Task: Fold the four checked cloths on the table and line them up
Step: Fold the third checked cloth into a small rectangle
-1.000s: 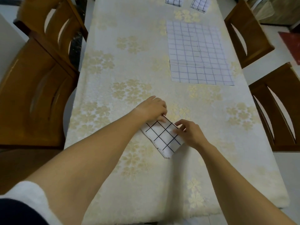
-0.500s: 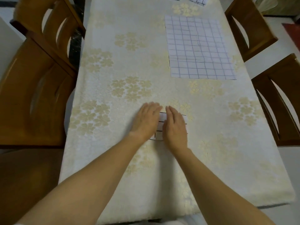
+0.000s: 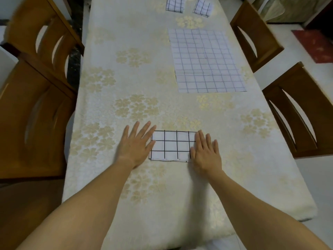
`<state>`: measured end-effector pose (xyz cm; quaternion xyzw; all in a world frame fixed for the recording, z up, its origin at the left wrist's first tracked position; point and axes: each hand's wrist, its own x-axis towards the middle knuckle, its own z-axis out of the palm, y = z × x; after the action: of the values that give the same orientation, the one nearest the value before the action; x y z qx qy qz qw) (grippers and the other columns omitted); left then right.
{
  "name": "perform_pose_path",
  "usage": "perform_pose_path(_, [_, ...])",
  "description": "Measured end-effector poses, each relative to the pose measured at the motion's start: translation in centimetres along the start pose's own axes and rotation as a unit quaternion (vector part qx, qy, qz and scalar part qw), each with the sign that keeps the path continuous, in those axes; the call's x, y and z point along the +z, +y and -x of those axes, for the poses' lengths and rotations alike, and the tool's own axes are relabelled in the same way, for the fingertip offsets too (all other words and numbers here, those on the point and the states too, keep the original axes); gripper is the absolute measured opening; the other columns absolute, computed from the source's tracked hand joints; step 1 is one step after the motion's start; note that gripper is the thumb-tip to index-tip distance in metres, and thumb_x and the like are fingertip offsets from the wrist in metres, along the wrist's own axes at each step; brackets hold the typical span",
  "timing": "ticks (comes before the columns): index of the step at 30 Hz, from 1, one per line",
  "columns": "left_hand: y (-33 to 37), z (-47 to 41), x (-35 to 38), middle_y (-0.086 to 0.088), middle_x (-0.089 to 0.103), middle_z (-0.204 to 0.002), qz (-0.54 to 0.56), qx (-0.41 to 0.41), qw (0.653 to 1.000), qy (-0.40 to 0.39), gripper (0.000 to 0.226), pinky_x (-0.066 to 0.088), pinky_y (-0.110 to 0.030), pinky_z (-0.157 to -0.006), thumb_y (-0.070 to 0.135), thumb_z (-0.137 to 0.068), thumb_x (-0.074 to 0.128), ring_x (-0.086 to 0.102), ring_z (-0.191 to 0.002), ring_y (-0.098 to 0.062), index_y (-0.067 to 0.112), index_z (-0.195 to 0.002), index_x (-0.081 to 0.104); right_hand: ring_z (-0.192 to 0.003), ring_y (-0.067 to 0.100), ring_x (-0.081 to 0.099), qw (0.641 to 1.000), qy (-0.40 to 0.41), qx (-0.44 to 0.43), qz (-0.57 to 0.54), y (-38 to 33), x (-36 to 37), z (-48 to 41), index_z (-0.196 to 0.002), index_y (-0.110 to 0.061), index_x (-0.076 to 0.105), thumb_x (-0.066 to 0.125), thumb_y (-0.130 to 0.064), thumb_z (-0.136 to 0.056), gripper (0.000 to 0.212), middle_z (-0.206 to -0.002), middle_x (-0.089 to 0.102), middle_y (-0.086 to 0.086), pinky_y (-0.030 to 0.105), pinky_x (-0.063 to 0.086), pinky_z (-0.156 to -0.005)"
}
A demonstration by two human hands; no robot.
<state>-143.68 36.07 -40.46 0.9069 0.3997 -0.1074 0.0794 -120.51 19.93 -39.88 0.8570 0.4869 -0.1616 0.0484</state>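
Folded cloth (image 3: 173,146) lies flat on the table (image 3: 180,204), near-centre, long side across. Left hand (image 3: 134,147) is flat at its left edge with fingers spread, mostly on the table; right hand (image 3: 205,152) is flat over its right end. Grip released on both, nothing held. Unfolded cloth (image 3: 205,60) spread further back, right side. Far-left folded cloth (image 3: 174,4) and far-right folded cloth (image 3: 202,6) sit apart at the far end, partly cut off. Wooden chairs (image 3: 36,114) on both sides

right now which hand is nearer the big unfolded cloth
Right. The right hand lies on the near side of the unfolded cloth, in line with it; the left hand is further left.
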Motion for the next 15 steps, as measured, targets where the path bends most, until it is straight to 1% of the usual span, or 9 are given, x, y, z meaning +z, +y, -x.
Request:
perform_pose_path(2, [0.6,-0.4,-1.2,0.007,-0.027,-0.165,0.017,-0.026,1.0,0.002,0.062,-0.009,-0.049,-0.126,0.056,-0.104,-0.001,-0.025,-0.153,-0.024,0.031,-0.157,-0.024,-0.156,0.027,0.0,0.998,0.046,0.0,-0.043,-1.7,-1.6,-1.2,-0.16,-0.01,0.014,0.024,-0.024,-0.105,0.058,-0.169,0.006,0.007,0.046,0.0,-0.126])
perform_pose_path(3, [1.5,-0.9,-1.8,0.005,-0.025,-0.166,0.029,-0.028,0.999,0.023,0.063,-0.009,-0.047,-0.126,0.052,-0.106,0.004,-0.023,-0.154,-0.024,0.026,-0.158,-0.02,-0.156,0.027,0.006,0.994,0.074,-0.029,-0.077,-3.2,-2.2,-1.8,-0.159,-0.008,0.02,0.024,-0.018,-0.102,0.058,-0.168,0.013,0.009,0.044,0.001,-0.127])
perform_pose_path(4, [2.7,-1.4,-2.5,0.003,-0.023,-0.167,0.037,-0.02,0.998,0.049,0.062,-0.007,-0.046,-0.127,0.047,-0.108,0.009,-0.021,-0.155,-0.024,0.022,-0.159,-0.016,-0.155,0.027,0.009,0.989,0.086,-0.066,-0.104,-4.9,-2.6,-2.3,-0.159,-0.008,0.022,0.021,-0.017,-0.1,0.059,-0.167,0.016,0.01,0.042,0.002,-0.127])
perform_pose_path(6, [5.3,-2.0,-2.8,0.001,-0.021,-0.168,0.034,0.018,0.997,0.064,0.061,-0.005,-0.045,-0.127,0.037,-0.111,0.015,-0.018,-0.155,-0.024,0.018,-0.161,-0.014,-0.156,0.026,0.005,0.984,0.069,-0.12,-0.113,-7.5,-2.0,-2.7,-0.16,-0.008,0.016,0.012,-0.028,-0.099,0.065,-0.168,0.011,0.008,0.041,-0.001,-0.126])
perform_pose_path(7, [6.1,-2.0,-2.2,0.002,-0.022,-0.168,0.024,0.034,0.998,0.045,0.061,-0.006,-0.045,-0.127,0.035,-0.111,0.015,-0.019,-0.155,-0.024,0.018,-0.161,-0.015,-0.156,0.026,-0.002,0.986,0.049,-0.123,-0.099,-8.1,-1.1,-2.6,-0.161,-0.01,0.008,0.011,-0.035,-0.1,0.066,-0.169,0.003,0.006,0.042,-0.004,-0.126])
perform_pose_path(9, [6.3,-1.7,-0.7,0.006,-0.027,-0.166,0.035,0.019,0.999,0.001,0.06,-0.009,-0.046,-0.126,0.043,-0.11,0.008,-0.025,-0.153,-0.022,0.025,-0.159,-0.021,-0.155,0.022,-0.014,0.992,0.026,-0.098,-0.079,-7.6,0.8,-1.8,-0.161,-0.016,-0.004,0.013,-0.043,-0.107,0.063,-0.168,-0.011,-0.002,0.043,-0.008,-0.125])
perform_pose_path(10, [5.9,-1.5,0.0,0.009,-0.028,-0.165,0.044,0.009,0.999,-0.004,0.06,-0.01,-0.047,-0.126,0.048,-0.108,0.004,-0.027,-0.152,-0.021,0.029,-0.158,-0.023,-0.154,0.018,-0.017,0.993,0.027,-0.089,-0.073,-6.7,1.3,-1.4,-0.161,-0.02,-0.008,0.01,-0.047,-0.107,0.063,-0.167,-0.016,-0.007,0.043,-0.009,-0.125])
perform_pose_path(12, [5.0,-1.3,0.7,0.011,-0.029,-0.165,0.031,0.008,0.999,0.002,0.062,-0.01,-0.049,-0.126,0.056,-0.105,0.001,-0.028,-0.152,-0.019,0.034,-0.156,-0.025,-0.152,0.014,-0.022,0.994,0.022,-0.091,-0.051,-4.9,1.4,-1.1,-0.16,-0.026,-0.013,0.005,-0.057,-0.105,0.066,-0.165,-0.021,-0.014,0.043,-0.012,-0.125])
perform_pose_path(15, [4.5,-1.3,0.3,0.011,-0.038,-0.161,0.02,-0.008,1.0,-0.011,0.069,-0.01,-0.052,-0.124,0.067,-0.1,-0.004,-0.031,-0.15,-0.019,0.034,-0.153,-0.033,-0.151,0.015,-0.027,0.998,-0.01,-0.063,-0.029,-2.4,0.5,-1.1,-0.158,-0.029,-0.02,0.0,-0.067,-0.099,0.072,-0.163,-0.027,-0.016,0.045,-0.013,-0.124])
